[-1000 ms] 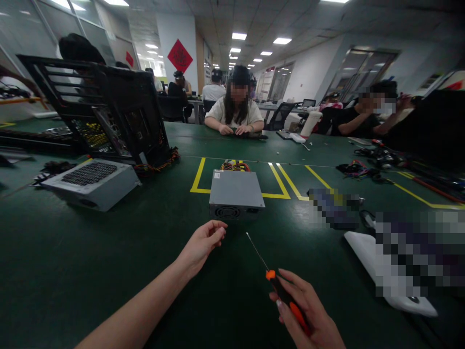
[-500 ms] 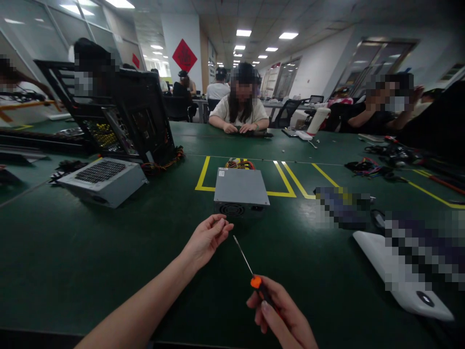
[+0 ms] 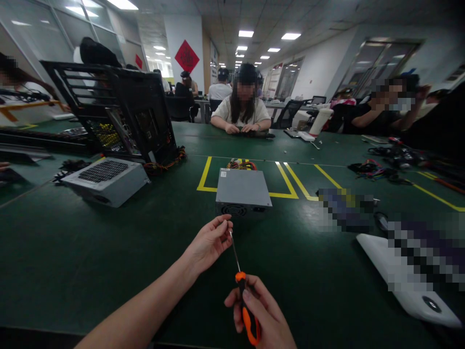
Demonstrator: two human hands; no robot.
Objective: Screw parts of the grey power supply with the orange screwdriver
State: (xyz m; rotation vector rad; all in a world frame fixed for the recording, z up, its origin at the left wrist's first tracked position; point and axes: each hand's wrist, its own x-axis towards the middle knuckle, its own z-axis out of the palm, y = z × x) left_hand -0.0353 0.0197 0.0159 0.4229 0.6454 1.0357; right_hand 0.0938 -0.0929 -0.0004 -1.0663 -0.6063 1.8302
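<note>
My right hand [image 3: 259,310] grips a screwdriver [image 3: 244,295] with an orange and black handle, its thin shaft pointing away from me and up to the left. The tip of that shaft reaches the fingertips of my left hand [image 3: 210,242], where thumb and fingers are pinched together. Whatever sits in the pinch is too small to name. Just beyond my left hand, a grey computer power supply [image 3: 243,186] lies on the green table, fan side towards me, with its bundle of coloured cables [image 3: 241,165] behind it.
A second power supply [image 3: 109,177] and an open black computer case [image 3: 123,111] stand to the left. At the right lie a white object [image 3: 407,281], blurred-out items and cables [image 3: 374,168]. A person [image 3: 241,109] sits across the table [image 3: 174,300].
My right hand has moved left, bringing the screwdriver's tip up to my left fingertips. The screwdriver now stands more upright in view. My left hand has barely moved.
</note>
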